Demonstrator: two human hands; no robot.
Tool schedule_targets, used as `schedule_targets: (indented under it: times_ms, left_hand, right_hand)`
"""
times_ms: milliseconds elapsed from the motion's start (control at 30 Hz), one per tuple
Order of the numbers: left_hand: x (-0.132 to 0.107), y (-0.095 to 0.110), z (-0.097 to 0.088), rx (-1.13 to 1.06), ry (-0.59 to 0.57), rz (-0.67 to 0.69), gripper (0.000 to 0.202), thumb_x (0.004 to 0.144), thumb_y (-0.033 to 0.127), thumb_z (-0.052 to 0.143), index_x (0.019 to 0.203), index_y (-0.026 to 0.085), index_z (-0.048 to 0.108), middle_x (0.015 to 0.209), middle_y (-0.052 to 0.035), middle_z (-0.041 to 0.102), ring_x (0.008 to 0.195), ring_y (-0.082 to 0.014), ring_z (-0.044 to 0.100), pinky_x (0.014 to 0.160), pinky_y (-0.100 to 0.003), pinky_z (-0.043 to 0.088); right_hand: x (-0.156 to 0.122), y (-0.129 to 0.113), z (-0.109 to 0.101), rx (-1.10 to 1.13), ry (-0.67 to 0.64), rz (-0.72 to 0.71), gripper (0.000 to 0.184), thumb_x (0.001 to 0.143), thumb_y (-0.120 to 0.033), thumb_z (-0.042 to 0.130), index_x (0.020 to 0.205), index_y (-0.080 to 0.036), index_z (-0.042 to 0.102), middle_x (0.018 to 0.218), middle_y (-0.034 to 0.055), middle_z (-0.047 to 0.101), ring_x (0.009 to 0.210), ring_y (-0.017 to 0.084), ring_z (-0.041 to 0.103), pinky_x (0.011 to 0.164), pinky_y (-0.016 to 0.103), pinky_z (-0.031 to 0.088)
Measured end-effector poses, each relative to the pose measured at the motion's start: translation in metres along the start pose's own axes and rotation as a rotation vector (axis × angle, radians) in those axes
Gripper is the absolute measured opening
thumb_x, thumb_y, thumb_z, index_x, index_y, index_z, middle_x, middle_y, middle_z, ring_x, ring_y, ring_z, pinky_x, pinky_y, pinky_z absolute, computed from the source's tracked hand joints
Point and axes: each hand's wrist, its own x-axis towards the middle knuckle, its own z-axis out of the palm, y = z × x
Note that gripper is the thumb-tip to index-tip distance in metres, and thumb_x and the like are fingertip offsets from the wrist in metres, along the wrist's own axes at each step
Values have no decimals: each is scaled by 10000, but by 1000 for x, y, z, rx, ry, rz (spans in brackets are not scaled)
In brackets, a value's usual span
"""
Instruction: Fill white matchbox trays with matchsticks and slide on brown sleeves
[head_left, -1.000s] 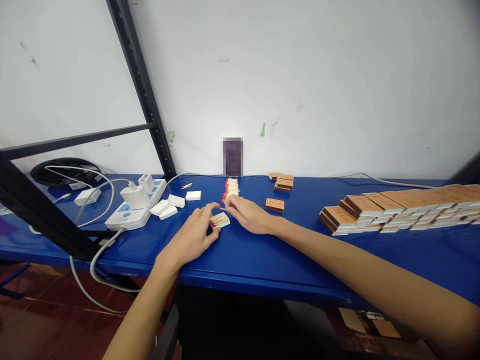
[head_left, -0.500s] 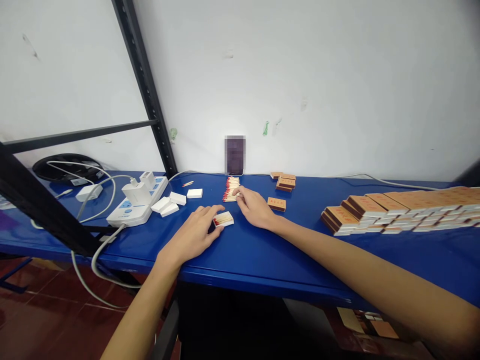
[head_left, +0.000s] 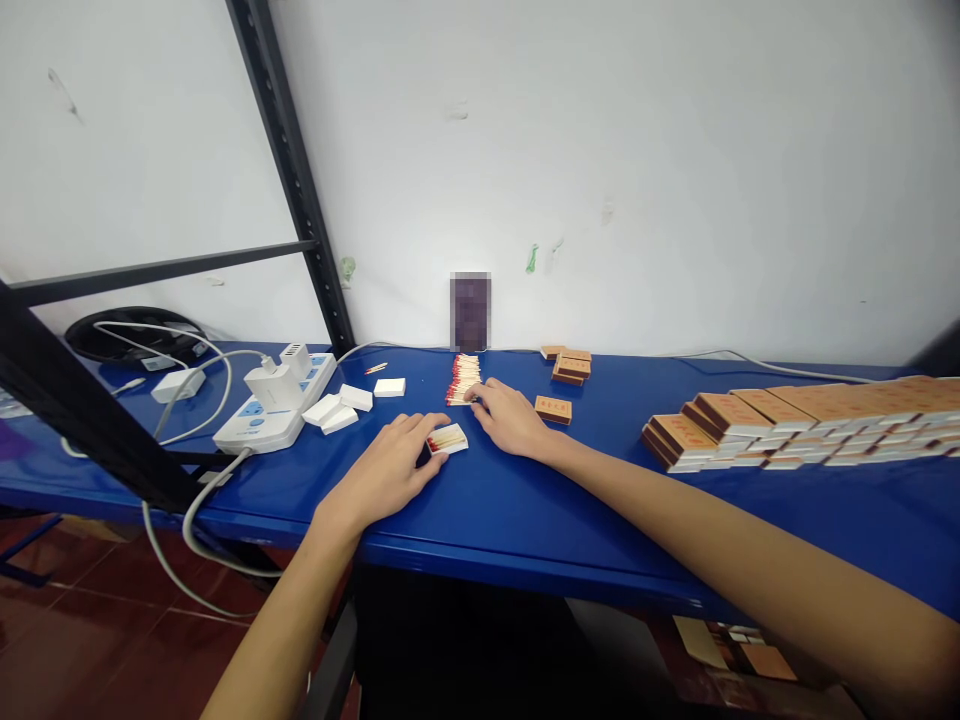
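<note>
My left hand [head_left: 396, 465] grips a small white matchbox tray [head_left: 459, 446], thumb on the near side and fingers round the far side. Several red-tipped matches lie in the tray, pointing left. Beyond it, a long row of loose matches [head_left: 466, 370] rests on the blue table, red heads to the left. My right hand [head_left: 510, 415] is at the near end of this row, thumb and fingertips pinched on matches there; the fingers partly hide how many.
White trays [head_left: 337, 410] and a few stray matches [head_left: 376, 368] lie left, near a power strip [head_left: 262, 420] with cables. Brown matchboxes [head_left: 553, 409] sit right, with a long stack [head_left: 795, 425] farther right. A dark pixelated device [head_left: 471, 310] leans on the wall.
My right fingertips have shifted slightly at the near end of the match row. My left hand and the tray have stayed put.
</note>
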Motion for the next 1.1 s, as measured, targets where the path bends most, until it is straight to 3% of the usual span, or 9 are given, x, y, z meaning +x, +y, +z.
schedule_targets:
  times_ms: [400, 767, 1100]
  left_hand:
    - [0, 1, -1, 9, -5, -13, 389, 951, 312, 463, 1335, 247, 467, 1269, -71, 578, 1132, -271, 523, 978, -437, 419]
    - [1, 0, 0, 41, 18, -13, 398, 952, 332, 460, 1339, 241, 466, 1153, -68, 625, 1021, -262, 544, 913, -428, 434]
    - [1, 1, -1, 25, 31, -15, 406, 947, 337, 464, 1343, 246, 468, 1165, -71, 625, 1014, -261, 553, 892, -418, 445]
  right_hand:
    - [1, -1, -1, -8, -8, -32, 171, 970, -244, 429, 886, -196, 570, 904, 56, 597, 838, 187, 551, 689, 290, 354]
    - [1, 4, 2, 3, -26, -99, 222, 1004, -256, 328, 913, -192, 521, 972, 66, 596, 869, 188, 550, 726, 308, 369]
    - [2, 5, 4, 53, -59, -151, 148, 954, -262, 435, 901, -201, 558, 980, 49, 581, 885, 179, 547, 751, 305, 371]
